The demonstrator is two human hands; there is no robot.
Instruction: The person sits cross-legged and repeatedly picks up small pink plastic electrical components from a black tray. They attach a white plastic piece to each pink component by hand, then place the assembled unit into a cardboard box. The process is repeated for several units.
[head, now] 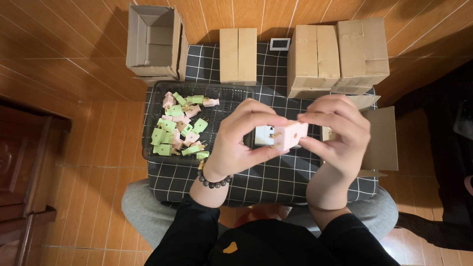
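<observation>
A dark cloth with a white grid pattern (276,180) covers the low surface across my knees, and nearly everything sits on it. Along its far edge stand the brown cardboard boxes: two tall closed cartons (337,54) on the right, a slimmer closed box (238,54) in the middle, and an open empty box (153,42) on the left, partly over the wooden floor. An open cardboard flap box (382,138) lies at my right side, mostly behind my hand. On the left of the cloth sits a black plastic mesh tray (231,98), its left half holding a loose heap of small pale green and pink plastic plug pieces (180,128). My left hand (236,143), with a dark beaded bracelet (213,181) at the wrist, and my right hand (337,133) meet above the middle of the cloth. Both are pinched on one small pink plastic plug block (290,135), fingertips on its top and thumbs beneath, holding it in the air between them, just right of the tray.
</observation>
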